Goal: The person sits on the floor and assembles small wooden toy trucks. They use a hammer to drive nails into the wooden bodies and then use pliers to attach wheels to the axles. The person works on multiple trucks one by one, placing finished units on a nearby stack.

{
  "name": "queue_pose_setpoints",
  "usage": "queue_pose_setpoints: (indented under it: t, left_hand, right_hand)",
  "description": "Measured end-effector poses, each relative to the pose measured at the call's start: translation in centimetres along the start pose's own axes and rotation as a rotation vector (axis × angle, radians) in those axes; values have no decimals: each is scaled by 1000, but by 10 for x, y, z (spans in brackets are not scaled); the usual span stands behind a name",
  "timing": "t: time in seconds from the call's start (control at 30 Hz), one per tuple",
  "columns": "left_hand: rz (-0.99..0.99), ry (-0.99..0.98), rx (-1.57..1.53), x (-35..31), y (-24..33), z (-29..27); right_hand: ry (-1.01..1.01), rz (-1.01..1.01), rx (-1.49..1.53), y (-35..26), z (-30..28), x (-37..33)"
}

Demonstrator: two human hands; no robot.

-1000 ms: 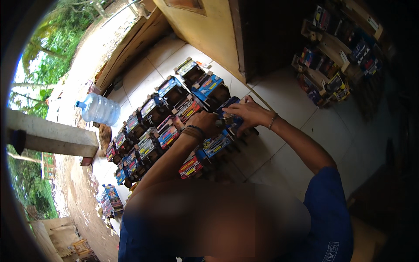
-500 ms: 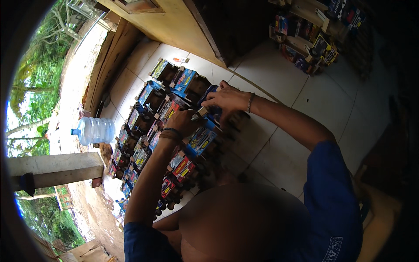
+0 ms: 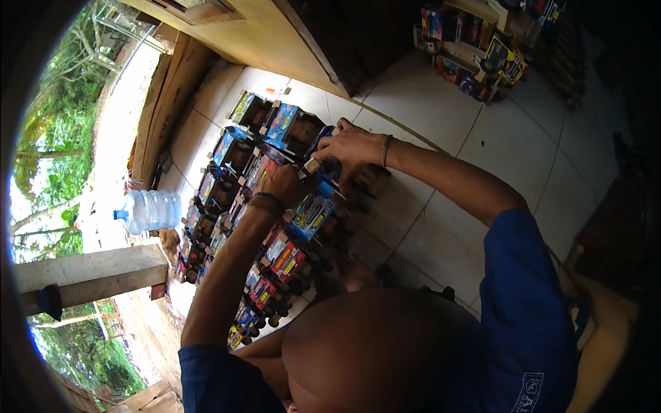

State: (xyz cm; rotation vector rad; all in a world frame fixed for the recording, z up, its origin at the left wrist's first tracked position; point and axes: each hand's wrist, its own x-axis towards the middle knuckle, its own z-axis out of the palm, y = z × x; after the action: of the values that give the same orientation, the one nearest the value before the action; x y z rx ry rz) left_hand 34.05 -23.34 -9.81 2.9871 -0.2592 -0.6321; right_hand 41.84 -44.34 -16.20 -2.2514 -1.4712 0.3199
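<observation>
Several wooden toy trucks (image 3: 284,256) with brightly printed sides stand in rows on the floor in front of me. My right hand (image 3: 350,149) has its fingers curled over a dark blue toy truck (image 3: 319,140) at the right end of the rows. Close beside it, my left hand (image 3: 281,186) is closed. What it grips is mostly hidden; a dark, narrow shape shows just beyond the knuckles. Between the two hands sits a small pale block (image 3: 311,166). Below them stands a toy truck with a light blue printed side (image 3: 311,217).
More toy trucks (image 3: 502,58) are grouped at the far right, on the white tiled floor (image 3: 441,172). A large clear water bottle (image 3: 153,210) lies on its side at the left, near a concrete post (image 3: 96,272). A yellowish wall (image 3: 248,34) rises at the back.
Both hands stay close together over the toy trucks and have shifted only slightly. The whole view has moved a little, with the trucks at the far right sliding left.
</observation>
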Motion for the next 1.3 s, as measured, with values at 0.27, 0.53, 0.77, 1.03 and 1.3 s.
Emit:
queue_pose_setpoints:
  t: [0.27,0.53,0.77,1.03,1.3]
  left_hand:
    - [-122,54,3,3,7,9]
    - [53,-50,8,-5,-2,-3]
    - [121,-33,-90,2,-12,-33]
    - [88,-72,-66,44,19,-24]
    - [17,-137,-79,65,25,-10]
  right_hand:
    - [11,-12,4,9,8,1]
    - [-29,-15,-56,3,-4,4]
    - [-171,220,-47,42,-28,-14]
    - [-135,174,75,49,-27,-20]
    - [-134,242,99,44,-28,-23]
